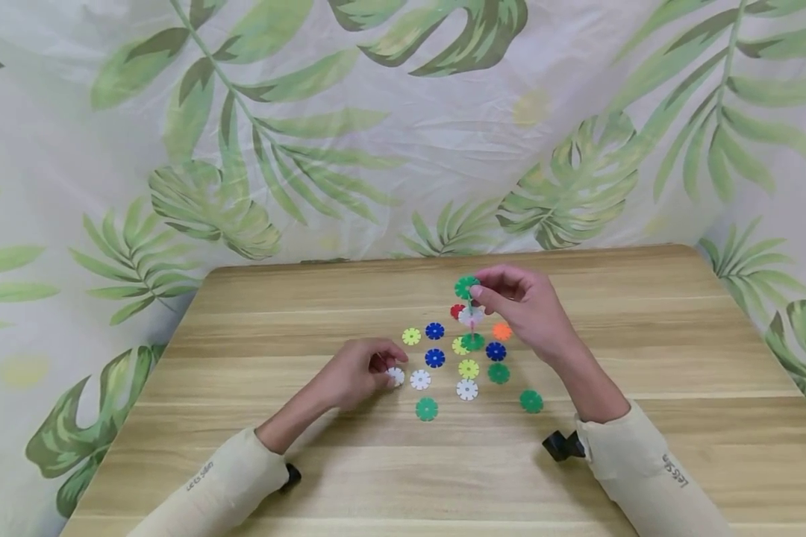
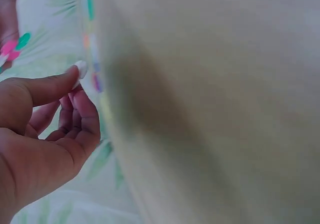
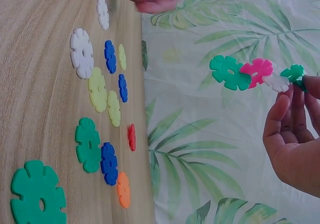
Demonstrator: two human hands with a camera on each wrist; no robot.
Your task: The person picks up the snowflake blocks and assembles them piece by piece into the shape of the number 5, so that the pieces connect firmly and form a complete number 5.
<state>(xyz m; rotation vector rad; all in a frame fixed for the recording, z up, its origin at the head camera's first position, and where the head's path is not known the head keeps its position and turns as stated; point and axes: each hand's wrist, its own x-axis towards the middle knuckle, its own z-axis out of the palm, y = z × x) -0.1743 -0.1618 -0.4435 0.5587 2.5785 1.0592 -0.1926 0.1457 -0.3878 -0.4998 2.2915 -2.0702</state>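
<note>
My right hand point(image 1: 527, 309) pinches the top of a hanging chain of slotted plastic snowflake discs, raised above the table. In the right wrist view the chain runs from a green disc point(image 3: 229, 73) through a pink disc point(image 3: 261, 67) and a white disc point(image 3: 275, 83) to green at the fingertips. Lower and to the left, my left hand point(image 1: 359, 373) holds a white snowflake disc point(image 2: 81, 68) between thumb and fingertips, close over the tabletop. Beside that hand a loose white disc point(image 1: 420, 380) lies flat.
Loose discs lie spread on the wooden table point(image 1: 275, 313): blue point(image 1: 434, 358), yellow point(image 1: 468, 368), green point(image 1: 426, 409), orange point(image 1: 502, 331) and red point(image 3: 132, 137) ones among them. Behind the table's far edge hangs a leaf-patterned cloth point(image 1: 349, 171).
</note>
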